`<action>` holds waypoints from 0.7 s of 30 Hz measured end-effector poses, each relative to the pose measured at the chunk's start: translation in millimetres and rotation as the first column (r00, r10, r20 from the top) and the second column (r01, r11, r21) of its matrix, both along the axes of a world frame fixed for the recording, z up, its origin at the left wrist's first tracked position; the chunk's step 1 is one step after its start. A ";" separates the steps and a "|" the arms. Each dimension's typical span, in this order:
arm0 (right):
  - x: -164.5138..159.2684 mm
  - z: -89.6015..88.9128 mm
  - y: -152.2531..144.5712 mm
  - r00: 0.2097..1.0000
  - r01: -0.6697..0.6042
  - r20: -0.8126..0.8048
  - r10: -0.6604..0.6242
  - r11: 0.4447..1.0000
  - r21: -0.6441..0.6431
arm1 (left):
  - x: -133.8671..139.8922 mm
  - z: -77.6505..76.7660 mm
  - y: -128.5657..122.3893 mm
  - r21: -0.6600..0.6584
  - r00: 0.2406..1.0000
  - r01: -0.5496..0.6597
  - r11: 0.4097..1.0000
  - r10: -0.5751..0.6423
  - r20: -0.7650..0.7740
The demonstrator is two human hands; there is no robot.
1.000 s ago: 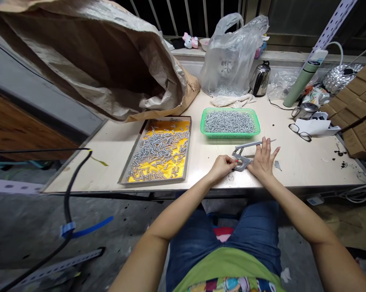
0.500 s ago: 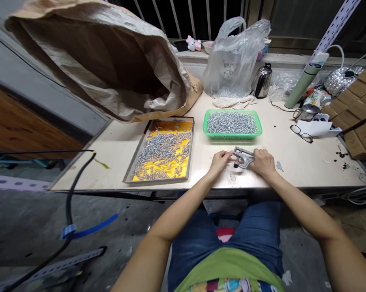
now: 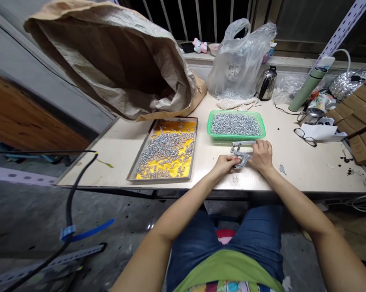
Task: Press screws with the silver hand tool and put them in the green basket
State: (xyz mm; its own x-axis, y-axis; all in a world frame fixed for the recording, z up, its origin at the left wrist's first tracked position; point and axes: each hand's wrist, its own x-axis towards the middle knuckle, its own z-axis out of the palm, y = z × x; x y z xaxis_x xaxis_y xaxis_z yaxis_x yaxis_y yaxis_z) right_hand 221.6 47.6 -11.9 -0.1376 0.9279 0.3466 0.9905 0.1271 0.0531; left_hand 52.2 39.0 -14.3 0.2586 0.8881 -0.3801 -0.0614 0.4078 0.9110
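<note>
My right hand point(image 3: 261, 155) is closed around the handles of grey snap pliers point(image 3: 244, 157), held over the table's front middle. A spring shows between the upper and lower arms, and the jaws point left. My left hand point(image 3: 224, 165) pinches at the lower jaw's end with its fingertips, where a small red spot shows. Whether a small part also sits between those fingertips is hidden. Just behind the pliers stands a green plastic basket point(image 3: 211, 137) full of small silver screw-like pieces point(image 3: 236, 123). To the left, a shallow tray point(image 3: 194, 158) with a yellow lining holds more metal pieces point(image 3: 161, 148).
A large open paper sack point(image 3: 183, 77) leans over the table's back left. Behind the basket are a plastic bag point(image 3: 228, 69), a cloth point(image 3: 239, 104) and a steel kettle point(image 3: 266, 83). Glasses point(image 3: 306, 138), a green bottle point(image 3: 307, 89) and cardboard boxes point(image 3: 359, 115) stand at the right.
My left hand has moved from the upper jaw end down to the lower one, covering the black knob there. The pliers have tilted slightly. The whole view has shifted a little.
</note>
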 end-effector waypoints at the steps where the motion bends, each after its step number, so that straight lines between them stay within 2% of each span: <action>1: 0.7 -3.2 0.2 1.000 -0.006 -0.010 0.006 0.999 0.037 | 0.5 -1.7 -0.1 0.001 1.000 -0.018 1.000 0.018 -0.004; 4: 3.9 -12.0 0.9 0.999 0.012 -0.052 -0.005 0.992 0.125 | -0.8 -6.5 1.2 0.093 0.994 -0.110 0.990 0.111 -0.011; 7: 8.1 -18.8 2.4 0.997 0.002 -0.078 0.012 0.984 0.179 | -6.0 -2.1 12.3 0.304 0.970 -0.211 0.929 0.237 -0.053; 9: 10.5 -22.1 3.4 0.996 -0.044 -0.068 0.058 0.980 0.192 | -7.6 10.4 29.3 0.435 0.952 -0.224 0.872 0.291 -0.094; 12: 11.3 -24.9 4.0 0.992 -0.108 -0.046 0.118 0.977 0.182 | -1.9 38.8 66.0 0.552 0.941 -0.158 0.819 0.294 -0.168; 14: 10.4 -25.6 3.9 0.990 -0.128 -0.032 0.135 0.975 0.181 | 3.2 55.9 89.8 0.561 0.924 -0.102 0.821 0.287 -0.252; 16: 9.6 -26.0 3.9 0.990 -0.136 -0.018 0.142 0.972 0.194 | 2.5 65.4 106.1 0.552 0.888 -0.067 0.831 0.302 -0.347; 19: 10.0 -26.9 4.4 0.990 -0.136 -0.007 0.141 0.968 0.213 | -21.2 62.8 114.6 0.560 0.817 -0.065 0.826 0.366 -0.446; 21: 10.5 -27.9 4.9 0.991 -0.133 -0.004 0.137 0.968 0.213 | -55.5 54.4 114.4 0.585 0.747 -0.099 0.805 0.448 -0.491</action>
